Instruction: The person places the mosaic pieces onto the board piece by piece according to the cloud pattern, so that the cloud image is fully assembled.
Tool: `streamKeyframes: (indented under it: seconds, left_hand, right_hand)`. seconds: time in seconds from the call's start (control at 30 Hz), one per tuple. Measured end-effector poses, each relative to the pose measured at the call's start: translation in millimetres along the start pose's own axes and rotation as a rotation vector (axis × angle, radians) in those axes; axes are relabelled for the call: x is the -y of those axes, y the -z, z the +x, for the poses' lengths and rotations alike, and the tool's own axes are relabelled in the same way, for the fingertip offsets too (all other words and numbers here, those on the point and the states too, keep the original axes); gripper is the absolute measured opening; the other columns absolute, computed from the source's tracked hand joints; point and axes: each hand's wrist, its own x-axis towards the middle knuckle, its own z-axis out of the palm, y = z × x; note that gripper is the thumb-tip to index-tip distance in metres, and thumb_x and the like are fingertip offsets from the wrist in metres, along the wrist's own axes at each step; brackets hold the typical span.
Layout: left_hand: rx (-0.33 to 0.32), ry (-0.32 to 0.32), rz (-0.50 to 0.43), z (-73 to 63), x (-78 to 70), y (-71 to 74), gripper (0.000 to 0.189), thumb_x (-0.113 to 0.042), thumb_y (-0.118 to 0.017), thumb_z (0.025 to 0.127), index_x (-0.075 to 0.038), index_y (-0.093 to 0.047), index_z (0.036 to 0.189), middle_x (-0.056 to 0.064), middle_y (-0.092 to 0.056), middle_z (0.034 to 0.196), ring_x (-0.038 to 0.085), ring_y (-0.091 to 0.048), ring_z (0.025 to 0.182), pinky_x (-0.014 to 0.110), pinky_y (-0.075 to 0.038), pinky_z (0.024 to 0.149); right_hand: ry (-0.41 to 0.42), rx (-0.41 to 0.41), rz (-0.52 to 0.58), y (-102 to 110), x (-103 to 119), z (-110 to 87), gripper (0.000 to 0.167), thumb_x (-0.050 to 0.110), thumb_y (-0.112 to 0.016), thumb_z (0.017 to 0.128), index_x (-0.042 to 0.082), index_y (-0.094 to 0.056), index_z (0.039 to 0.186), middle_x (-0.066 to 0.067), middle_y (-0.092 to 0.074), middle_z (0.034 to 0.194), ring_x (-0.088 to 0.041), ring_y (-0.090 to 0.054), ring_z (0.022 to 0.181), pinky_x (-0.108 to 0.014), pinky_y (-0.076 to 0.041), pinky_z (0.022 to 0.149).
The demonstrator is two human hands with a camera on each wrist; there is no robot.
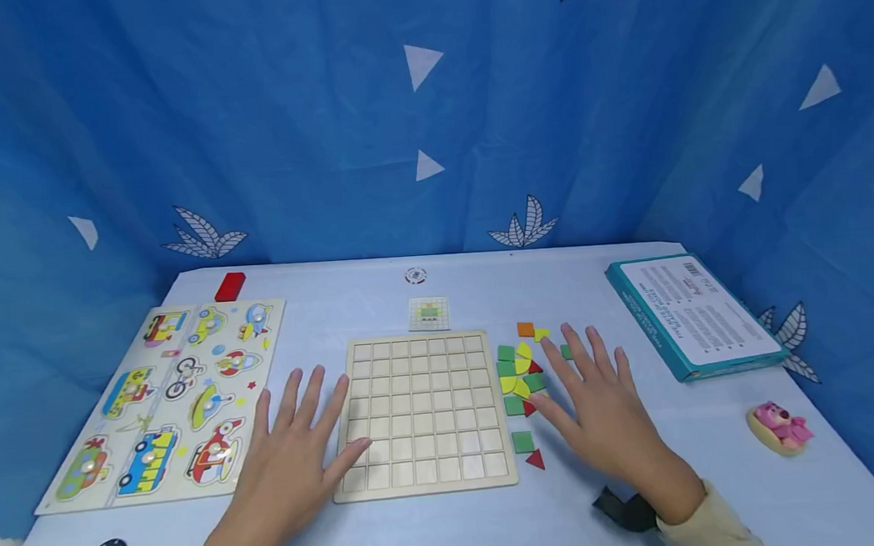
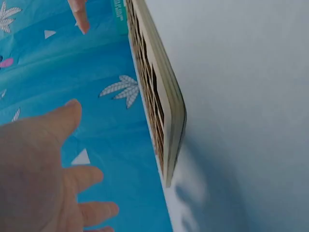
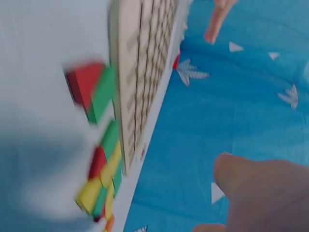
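One grid board (image 1: 422,413) on white table (image 1: 720,473), blue curtain (image 1: 322,121) behind

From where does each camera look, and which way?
Head: worn on head, facing forward, down at grid board; left hand, right hand show.
Left wrist: worn there, facing grid board's edge and blue curtain; left hand, part of right hand.
Right wrist: worn there, facing coloured pieces beside grid board; right hand, part of left hand.
Wrist views share grid board, blue curtain.

A white table (image 1: 558,286) carries a grid board (image 1: 421,416), blocks (image 1: 521,365) and box (image 1: 695,316).
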Motion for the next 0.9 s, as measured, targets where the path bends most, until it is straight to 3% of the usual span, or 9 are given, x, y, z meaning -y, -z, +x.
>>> streamKeyframes:
  seconds: [0.23, 0.47, 0.6, 0.7, 0.8, 0.9]
  left_hand:
    - [0.006, -0.003, -0.145, 6.1, 11.3, -3.6, 0.082, -0.058, -0.062, 0.096, -0.02, -0.033, 0.162, 0.011, -0.022, 0.168, 0.036, -0.009, 0.155, 0.066, -0.015, 0.116]
    - [-0.157, 0.037, -0.377, 10.9, 22.9, -19.1, 0.067, -0.034, -0.076, 0.093, -0.015, -0.05, 0.152, 0.009, -0.046, 0.155, 0.034, -0.037, 0.146, 0.058, -0.033, 0.112]
    - [-0.191, 0.069, -0.454, 10.6, 25.5, -28.4, 0.06, -0.027, -0.079, 0.091, -0.014, -0.057, 0.145, 0.008, -0.057, 0.142, 0.031, -0.049, 0.133, 0.054, -0.039, 0.106]
    - [-0.192, 0.114, -0.476, 11.3, 26.8, -31.7, 0.056, -0.023, -0.082, 0.088, -0.015, -0.062, 0.14, 0.004, -0.062, 0.121, 0.023, -0.056, 0.109, 0.044, -0.046, 0.091]
    - [-0.159, 0.165, -0.489, 13.3, 25.2, -35.5, 0.052, -0.021, -0.083, 0.087, -0.014, -0.066, 0.135, -0.001, -0.057, 0.102, 0.015, -0.051, 0.088, 0.034, -0.044, 0.074]
    - [-0.123, 0.187, -0.505, 14.5, 24.3, -37.7, 0.046, -0.02, -0.082, 0.088, -0.012, -0.069, 0.132, -0.002, -0.052, 0.092, 0.014, -0.046, 0.079, 0.029, -0.038, 0.067]
  right_hand:
    - [-0.076, 0.02, 0.162, -0.9, -30.2, 51.2, 0.075, 0.04, -0.069, 0.097, 0.01, -0.038, 0.158, -0.022, -0.027, 0.163, -0.048, -0.016, 0.151, -0.073, -0.018, 0.112]
    - [-0.139, 0.084, 0.354, -21.1, -47.5, 97.9, 0.05, 0.027, -0.075, 0.095, 0.011, -0.061, 0.14, -0.016, -0.053, 0.147, -0.038, -0.048, 0.134, -0.058, -0.043, 0.105]
    - [-0.154, 0.089, 0.386, -32.4, -54.3, 106.0, 0.046, 0.028, -0.076, 0.094, 0.012, -0.066, 0.135, -0.015, -0.055, 0.144, -0.037, -0.052, 0.129, -0.055, -0.046, 0.102]
    - [-0.156, 0.063, 0.404, -38.6, -58.7, 107.8, 0.042, 0.028, -0.078, 0.093, 0.011, -0.069, 0.131, -0.015, -0.057, 0.14, -0.037, -0.051, 0.129, -0.056, -0.045, 0.103]
    - [-0.155, 0.027, 0.43, -44.0, -64.7, 105.1, 0.039, 0.028, -0.079, 0.091, 0.012, -0.072, 0.126, -0.014, -0.058, 0.135, -0.036, -0.051, 0.126, -0.056, -0.046, 0.102]
    - [-0.143, 0.003, 0.451, -48.5, -68.3, 104.3, 0.037, 0.028, -0.079, 0.091, 0.012, -0.073, 0.124, -0.013, -0.058, 0.132, -0.035, -0.05, 0.123, -0.056, -0.045, 0.102]
